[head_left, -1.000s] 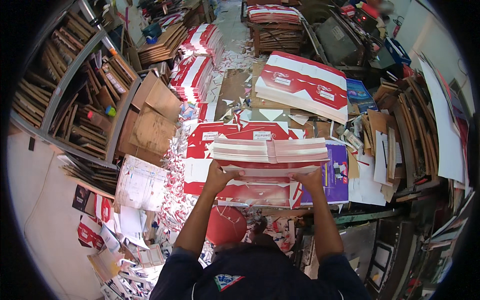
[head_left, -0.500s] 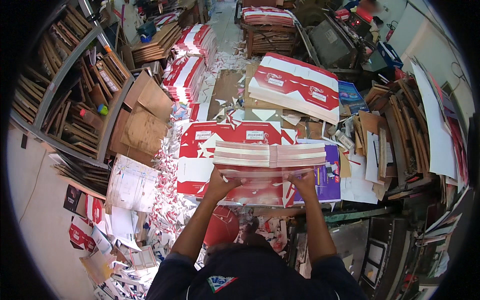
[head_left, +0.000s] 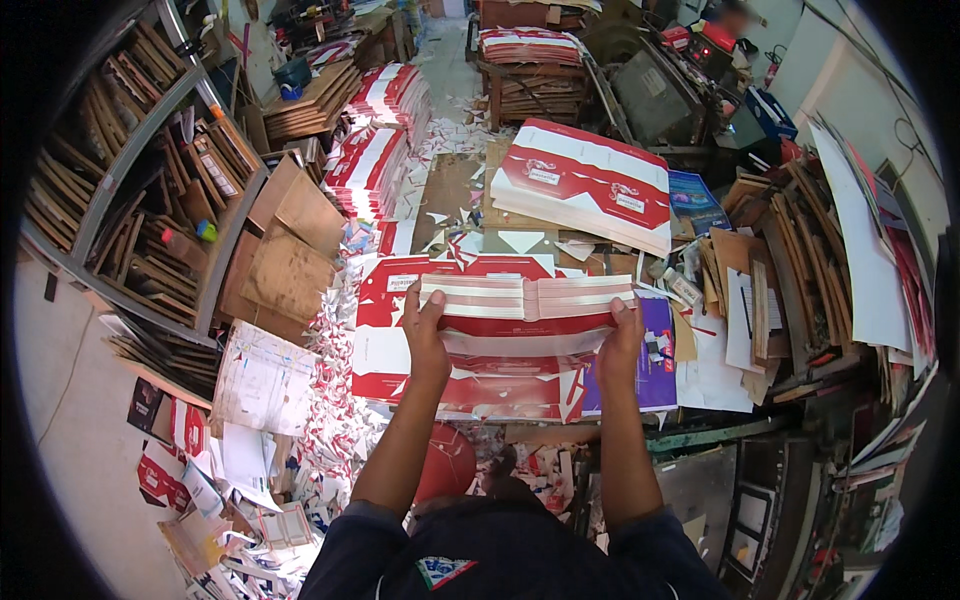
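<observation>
A thick stack of red-and-white printed card sheets (head_left: 480, 298) is tilted up in front of me, its pale layered edges facing me. My left hand (head_left: 428, 335) grips the stack's left end, thumb pressed on the edges. At the other end my right hand (head_left: 622, 345) holds it the same way; most fingers of both hands are hidden behind. Below the stack more red printed sheets (head_left: 500, 395) lie on the work surface. A purple sheet (head_left: 655, 345) is beside my right hand, and white-and-red sheets (head_left: 378, 345) lie beside my left.
A larger pile of printed sheets (head_left: 585, 180) stands beyond the stack. More bundles (head_left: 365, 170) are at the far left. Paper offcuts (head_left: 335, 400) cover the floor on the left. Shelves of wooden boards (head_left: 165, 200) stand left; upright boards (head_left: 800, 270) line the right. A person (head_left: 725, 25) is far right.
Both hands have moved farther from me, up to the stack's ends, and the thumbs now rest on its layered edges. The head view has shifted slightly.
</observation>
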